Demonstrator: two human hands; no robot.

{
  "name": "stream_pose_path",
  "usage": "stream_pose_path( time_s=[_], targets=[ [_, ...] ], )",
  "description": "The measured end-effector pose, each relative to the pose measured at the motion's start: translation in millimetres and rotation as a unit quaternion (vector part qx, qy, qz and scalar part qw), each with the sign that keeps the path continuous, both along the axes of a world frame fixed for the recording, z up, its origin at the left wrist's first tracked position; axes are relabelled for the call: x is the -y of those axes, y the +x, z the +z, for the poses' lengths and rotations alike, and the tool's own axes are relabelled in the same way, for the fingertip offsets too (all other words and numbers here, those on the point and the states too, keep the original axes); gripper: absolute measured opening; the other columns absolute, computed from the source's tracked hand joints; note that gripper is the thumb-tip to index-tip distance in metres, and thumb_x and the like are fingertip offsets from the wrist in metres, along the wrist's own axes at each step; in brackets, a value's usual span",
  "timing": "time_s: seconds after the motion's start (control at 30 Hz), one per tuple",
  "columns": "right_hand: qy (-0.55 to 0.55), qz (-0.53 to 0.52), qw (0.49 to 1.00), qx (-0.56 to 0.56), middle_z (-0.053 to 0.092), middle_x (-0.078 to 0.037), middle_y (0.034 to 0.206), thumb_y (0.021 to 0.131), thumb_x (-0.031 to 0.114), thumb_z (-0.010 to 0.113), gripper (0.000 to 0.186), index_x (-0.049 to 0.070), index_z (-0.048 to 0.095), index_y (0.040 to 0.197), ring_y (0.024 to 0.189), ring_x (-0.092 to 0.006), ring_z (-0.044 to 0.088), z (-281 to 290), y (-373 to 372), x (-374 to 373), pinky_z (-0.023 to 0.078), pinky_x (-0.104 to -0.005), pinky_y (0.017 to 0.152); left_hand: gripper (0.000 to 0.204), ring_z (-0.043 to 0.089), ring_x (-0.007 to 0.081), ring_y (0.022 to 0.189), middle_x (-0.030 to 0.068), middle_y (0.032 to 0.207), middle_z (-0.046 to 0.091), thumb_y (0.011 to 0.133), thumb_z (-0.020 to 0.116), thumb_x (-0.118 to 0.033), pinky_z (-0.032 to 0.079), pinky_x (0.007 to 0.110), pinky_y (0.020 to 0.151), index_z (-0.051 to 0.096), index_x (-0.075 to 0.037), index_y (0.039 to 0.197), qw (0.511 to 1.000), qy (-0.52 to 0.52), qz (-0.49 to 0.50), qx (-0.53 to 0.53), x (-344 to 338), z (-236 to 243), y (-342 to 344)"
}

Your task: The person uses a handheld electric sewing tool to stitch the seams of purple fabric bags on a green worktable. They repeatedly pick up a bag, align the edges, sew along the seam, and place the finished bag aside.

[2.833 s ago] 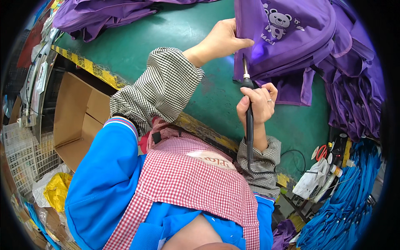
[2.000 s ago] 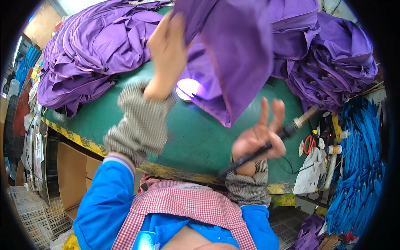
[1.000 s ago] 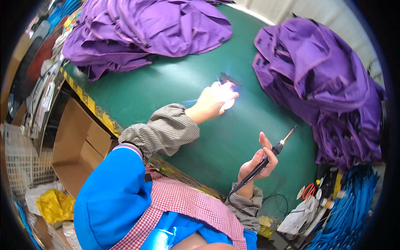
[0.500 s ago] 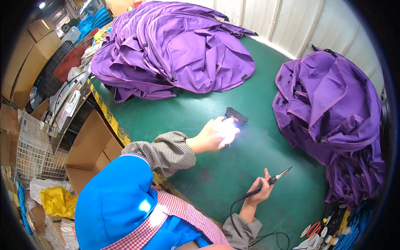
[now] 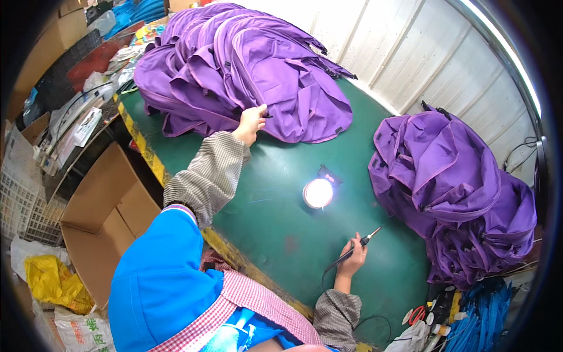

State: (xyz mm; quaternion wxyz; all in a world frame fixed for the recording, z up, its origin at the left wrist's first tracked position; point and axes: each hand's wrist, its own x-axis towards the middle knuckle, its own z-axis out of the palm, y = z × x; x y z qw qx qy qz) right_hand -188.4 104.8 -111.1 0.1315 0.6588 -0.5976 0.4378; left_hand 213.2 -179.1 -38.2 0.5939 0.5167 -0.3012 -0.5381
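My left hand (image 5: 251, 124) is at the near edge of a large pile of purple fabric bags (image 5: 199, 70) at the back left, its fingers closed on the fabric. My right hand (image 5: 352, 256) grips a soldering iron (image 5: 365, 240) with a black handle and cord, its metal tip angled up to the right. Between my hands a bright round lamp (image 5: 317, 193) shines on the green tabletop (image 5: 264, 229), beside a small black piece (image 5: 328, 175). A second purple pile (image 5: 443, 170) lies on the right.
A cardboard box (image 5: 105, 223), white plastic crates (image 5: 29, 205) and a yellow bag (image 5: 58, 284) stand left of the striped table edge. A white panelled wall (image 5: 410, 53) is behind. Red scissors (image 5: 416, 315), small bottles and blue straps (image 5: 475, 314) lie at the lower right.
The bag I was working on has left my hands. My left hand has moved from the lamp up to the left pile and taken fabric. My right hand still holds the iron, now lower.
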Motion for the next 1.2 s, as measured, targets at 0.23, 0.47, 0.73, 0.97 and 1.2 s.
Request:
stream_pose_path(
  time_s=[0.23,0.47,0.73,0.97,1.2],
  targets=[
    [-0.074,0.117,0.988,0.065,0.067,-0.02,0.103,0.086,0.004,0.062,0.011,0.005,0.055,0.095,0.094,-0.0338,0.061,36.8,57.2,46.1,0.049,-0.042,0.081,0.055,0.057,0.0263,0.095,0.0093,0.103,0.06,0.089,0.053,-0.054,0.047,0.041,0.083,0.054,-0.005,0.116,0.963,-0.073,0.041,-0.255,21.9,37.2,2.3],
    [-0.059,0.166,0.983,0.052,0.062,-0.016,0.096,0.084,0.014,0.068,0.029,0.005,0.049,0.104,0.089,-0.0325,0.06,1.4,115.5,152.1,0.048,-0.043,0.08,0.057,0.054,0.0275,0.101,0.011,0.104,0.059,0.09,0.049,-0.059,0.046,0.046,0.089,0.054,-0.006,0.11,0.938,-0.09,0.119,-0.313,61.1,23.0,24.4],
    [-0.002,0.126,0.992,0.025,0.06,-0.017,0.102,0.081,0.02,0.073,0.038,0.007,0.05,0.108,0.093,-0.0312,0.059,22.1,101.4,145.9,0.048,-0.0419,0.082,0.051,0.061,0.0175,0.077,0.0072,0.079,0.064,0.096,0.049,-0.047,0.049,0.032,0.077,0.063,0.002,0.098,0.976,-0.185,-0.004,-0.113,5.4,153.4,-26.4],
    [-0.199,0.223,0.894,0.333,0.047,-0.017,0.106,0.076,-0.012,0.066,0.046,0.01,0.036,0.103,0.098,-0.0295,0.057,133.0,152.7,126.1,0.054,-0.0483,0.084,0.025,0.061,0.0107,0.084,0.0033,0.097,0.067,0.085,0.068,-0.005,0.051,0.027,0.074,0.064,0.002,0.109,0.971,-0.192,-0.13,-0.054,-148.3,-3.5,-118.2],
    [-0.232,0.177,0.912,0.29,0.049,-0.01,0.09,0.08,-0.004,0.069,0.034,0.005,0.041,0.097,0.078,-0.017,0.049,134.3,161.5,140.9,0.043,-0.026,0.068,0.044,0.059,0.0121,0.092,0.0017,0.1,0.063,0.08,0.075,-0.014,0.049,0.027,0.082,0.056,0.0,0.117,0.953,-0.194,-0.217,-0.087,-166.2,23.0,-146.3]
  ],
)
